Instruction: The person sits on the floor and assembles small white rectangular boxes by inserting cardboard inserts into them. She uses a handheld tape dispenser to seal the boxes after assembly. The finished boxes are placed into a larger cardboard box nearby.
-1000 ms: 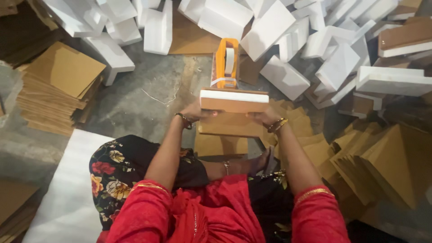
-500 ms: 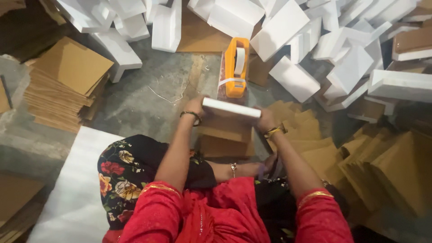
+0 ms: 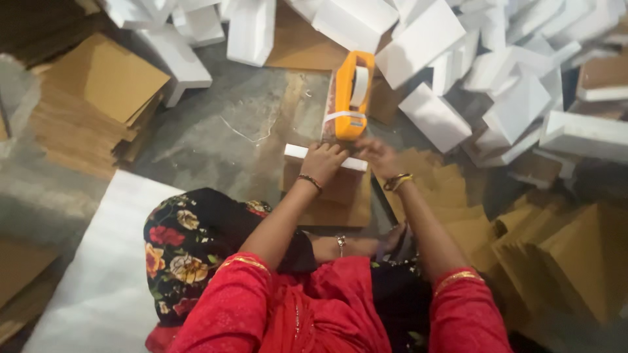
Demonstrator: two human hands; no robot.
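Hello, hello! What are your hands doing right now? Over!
Left hand on white foam block. Right hand beside it, near orange tape dispenser. Cardboard sheet underneath. Nothing blocking.

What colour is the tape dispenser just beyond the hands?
The plastic tape dispenser is orange, holding a white roll; head view shows it best.

Glossy orange plastic tape dispenser [image 3: 352, 98], matt foam blocks [image 3: 435, 117], brown cardboard sheets [image 3: 104, 78].

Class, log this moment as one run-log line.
left hand: on white foam block | right hand: by orange tape dispenser | cardboard sheets: beneath block
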